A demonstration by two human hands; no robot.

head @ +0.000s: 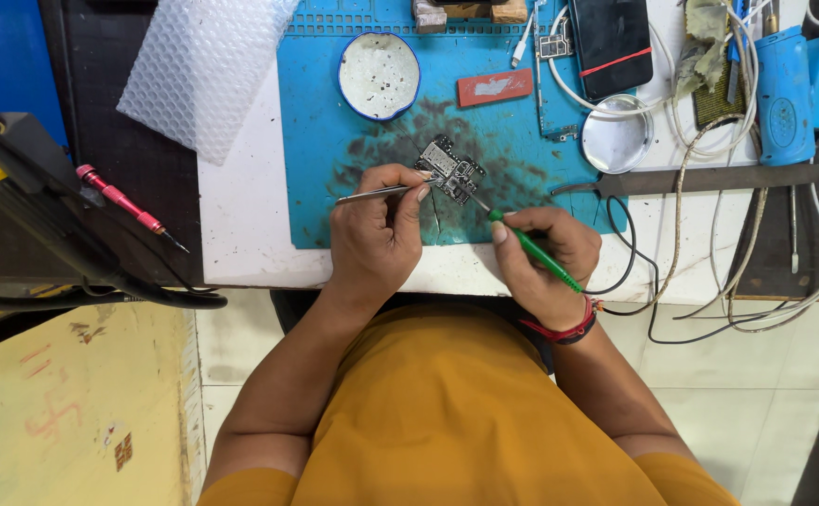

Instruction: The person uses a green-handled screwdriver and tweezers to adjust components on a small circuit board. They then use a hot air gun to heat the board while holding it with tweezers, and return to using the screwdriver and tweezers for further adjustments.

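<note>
A small dark circuit board (450, 169) lies on a stained blue work mat (334, 141). My left hand (376, 230) grips metal tweezers (381, 192), whose tips reach the board's left edge. My right hand (545, 262) holds a green-handled soldering iron (533, 250) like a pen. Its thin tip touches the board's lower right corner. A black cable runs from the iron off to the right.
On the mat sit a round white-filled tin (378, 75), a red flat bar (494, 87), a round metal lid (617, 136) and a dark phone (612, 42). Bubble wrap (203, 66) lies at the back left, a red screwdriver (124, 204) at left. Tangled cables and blue tools crowd the right.
</note>
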